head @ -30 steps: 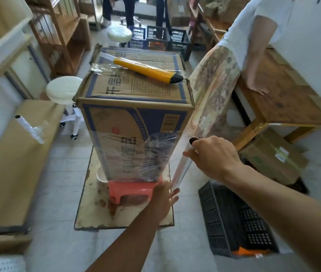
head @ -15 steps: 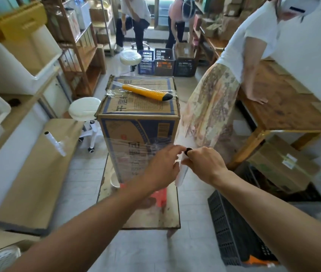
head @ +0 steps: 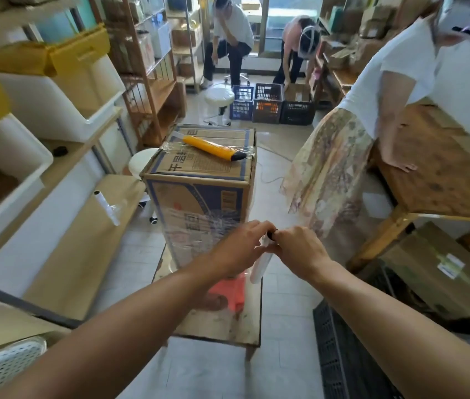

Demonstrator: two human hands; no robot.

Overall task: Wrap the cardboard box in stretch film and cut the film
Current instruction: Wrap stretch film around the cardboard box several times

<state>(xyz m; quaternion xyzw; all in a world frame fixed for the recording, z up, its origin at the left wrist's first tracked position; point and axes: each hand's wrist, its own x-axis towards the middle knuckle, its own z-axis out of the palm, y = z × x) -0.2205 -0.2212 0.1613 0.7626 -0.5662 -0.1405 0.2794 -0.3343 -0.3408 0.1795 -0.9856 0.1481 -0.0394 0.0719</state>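
Place: a cramped packing and storage room.
Shelving: tall wooden racks (head: pixel 153 90) hold white and yellow plastic bins (head: pixel 84 82).
Floor: dark plastic crates (head: pixel 268 106) stand by stacked brown cardboard cartons (head: pixel 371 18).
Work surface: a worn wooden counter (head: pixel 443 174).

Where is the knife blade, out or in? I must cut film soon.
Cannot tell: the yellow utility knife lies on the cardboard box, its dark tip too small to judge.

Two hands, left hand (head: pixel 239 249) and right hand (head: pixel 300 250), are in view near the centre. One cardboard box (head: pixel 202 197), one yellow utility knife (head: pixel 213 147) and two film rolls (head: pixel 261 266) (head: pixel 107 208) are present. Three crates (head: pixel 268 103) stand far, two white stools (head: pixel 218 96) (head: pixel 141 165) left of centre, and three other persons (head: pixel 371 110) far and right.
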